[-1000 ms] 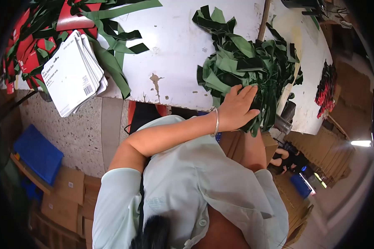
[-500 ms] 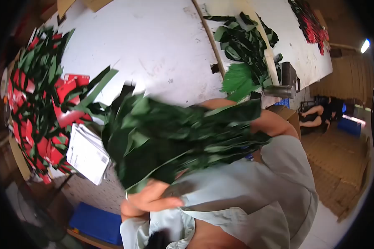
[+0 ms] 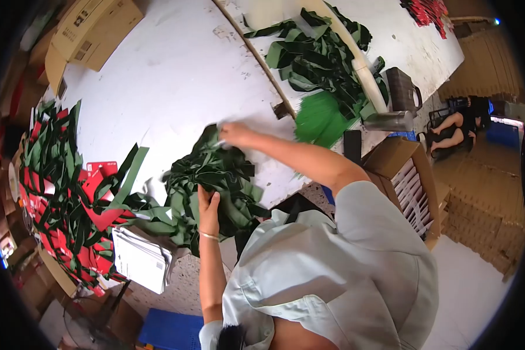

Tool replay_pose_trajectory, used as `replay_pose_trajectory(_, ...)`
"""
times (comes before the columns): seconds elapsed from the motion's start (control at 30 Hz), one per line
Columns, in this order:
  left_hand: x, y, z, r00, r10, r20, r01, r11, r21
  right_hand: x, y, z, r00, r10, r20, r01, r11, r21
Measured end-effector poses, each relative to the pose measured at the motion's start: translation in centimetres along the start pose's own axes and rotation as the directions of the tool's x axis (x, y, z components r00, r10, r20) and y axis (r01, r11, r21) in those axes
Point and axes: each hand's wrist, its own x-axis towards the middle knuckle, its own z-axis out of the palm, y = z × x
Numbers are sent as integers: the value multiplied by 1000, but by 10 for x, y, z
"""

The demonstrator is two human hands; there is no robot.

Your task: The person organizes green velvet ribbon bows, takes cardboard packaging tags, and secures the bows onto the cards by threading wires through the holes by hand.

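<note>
The person (image 3: 332, 280) wore a pale grey-green shirt (image 3: 326, 245) with short, loose sleeves (image 3: 385, 224) and an open collar (image 3: 316, 308). 1 thin, light-coloured bracelet (image 3: 209, 236) circled the left wrist (image 3: 209, 230).

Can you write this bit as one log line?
left hand: on green strips | right hand: at strips' far edge | white cards: stacked beside strips

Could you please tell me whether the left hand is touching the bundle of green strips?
Touching: the head view shows the left hand with fingers in among the green strips.
</note>
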Motion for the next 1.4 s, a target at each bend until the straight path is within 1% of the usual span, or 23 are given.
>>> replay_pose_trajectory(0.03, 12, -17, 0, 998, 49, 35, -49, 999, 14, -10, -3, -34, 998, -51, -22, 50, 999, -16)
replay_pose_trajectory(0.1, 16, -23, 6, 999, 41, -26, -40, 999, 36, -41, 0, -85, 994, -47, -99, 64, 982, 175)
replay_pose_trajectory(0.17, 11, -18, 11, 999, 31, -36, -30, 999, 41, -81, 5, -134, 935, -159, -316, 151, 987, -51)
replay_pose_trajectory(0.23, 13, -22, 7, 996, 91, -3, -91, 996, 7, -105, 34, -168, 846, -184, -501, 88, 974, -210)
replay_pose_trajectory(0.37, 5, 0, 6, 998, -26, -50, 26, 1000, 11, -144, 77, -217, 676, -230, -700, -81, 922, -380)
replay_pose_trajectory(0.43, -3, 20, 9, 979, -119, -165, 132, 989, 67, -151, 94, -236, 744, -183, -643, -155, 888, -433)
replay_pose_trajectory(0.5, -9, 29, -4, 975, 6, -222, 50, 967, 249, -153, 97, -251, 694, -361, -623, -187, 746, -640)
replay_pose_trajectory(0.53, -10, 32, -3, 964, 165, -208, -84, 933, 350, -150, 97, -256, 736, -300, -607, -207, 754, -623)
replay_pose_trajectory(0.57, -10, 36, -2, 963, 170, -211, -85, 929, 360, -145, 99, -260, 734, -299, -610, -202, 761, -616)
replay_pose_trajectory(0.7, -3, 87, 64, 979, 190, -80, -154, 932, 329, -119, 107, -282, 817, -270, -510, -172, 729, -662)
replay_pose_trajectory(0.73, 4, 93, 82, 983, 181, -36, -160, 934, 318, -114, 101, -287, 782, -323, -533, -182, 700, -691)
replay_pose_trajectory(0.8, 22, 100, 119, 983, 166, 81, -184, 918, 352, -108, 84, -311, 831, -158, -533, -185, 826, -533)
replay_pose_trajectory(0.9, 42, 110, 171, 956, 163, 242, -271, 803, 530, -93, 96, -353, 577, -368, -729, -191, 807, -559)
replay_pose_trajectory(0.93, 47, 116, 191, 934, 196, 299, -335, 770, 543, -92, 98, -370, 602, -296, -742, -298, 779, -552)
replay_pose_trajectory(1.0, 67, 121, 225, 865, 268, 424, -477, 703, 527, -79, 132, -391, 393, -423, -816, -345, 755, -558)
replay_pose_trajectory(1.03, 78, 128, 241, 826, 301, 477, -544, 648, 533, -71, 153, -400, 488, -271, -830, -380, 790, -482)
replay_pose_trajectory(1.07, 89, 137, 257, 784, 325, 529, -605, 590, 534, -65, 168, -413, 485, -267, -833, -382, 792, -477)
replay_pose_trajectory(1.1, 101, 146, 274, 757, 335, 560, -638, 564, 525, -59, 180, -426, 688, 9, -726, -373, 862, -343)
replay_pose_trajectory(1.13, 117, 150, 287, 760, 326, 563, -635, 560, 533, -59, 182, -435, 822, 258, -508, -402, 894, -197)
replay_pose_trajectory(1.17, 133, 155, 299, 762, 318, 564, -632, 555, 541, -63, 185, -442, 855, 196, -480, -356, 895, -269)
replay_pose_trajectory(1.23, 166, 161, 322, 724, 379, 576, -677, 548, 491, -77, 171, -450, 873, 303, -383, -342, 939, -36)
replay_pose_trajectory(1.3, 197, 162, 339, 699, 426, 574, -711, 497, 497, -92, 162, -448, 877, 367, -312, -389, 921, -11)
replay_pose_trajectory(1.4, 227, 175, 366, 715, 420, 559, -699, 460, 548, -110, 178, -449, 898, 410, -159, -289, 824, 488)
